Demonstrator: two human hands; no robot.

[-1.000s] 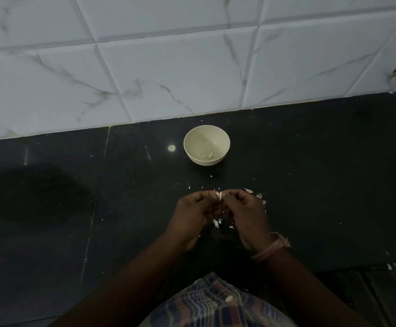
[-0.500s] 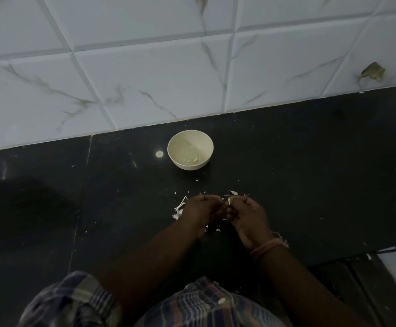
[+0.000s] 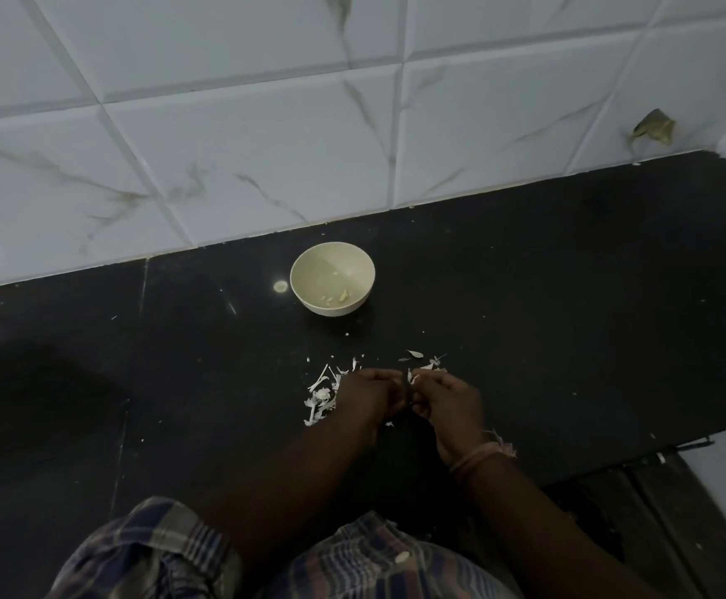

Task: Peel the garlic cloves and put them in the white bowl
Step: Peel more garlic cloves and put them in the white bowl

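A garlic clove (image 3: 410,376), barely seen, is pinched between the curled fingers of the left hand (image 3: 367,397) and right hand (image 3: 447,402) above the dark surface (image 3: 568,296), short of the white bowl (image 3: 332,278), and could be dropped among the peel scraps (image 3: 322,397) if the grip slipped.

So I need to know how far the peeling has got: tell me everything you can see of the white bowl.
The white bowl is small, round and off-white, smooth like plastic or ceramic. It stands upright on the black counter near the tiled wall, beyond the hands and apart from them. Inside lie only a few small pale pieces, probably peeled garlic. Nothing else touches it.
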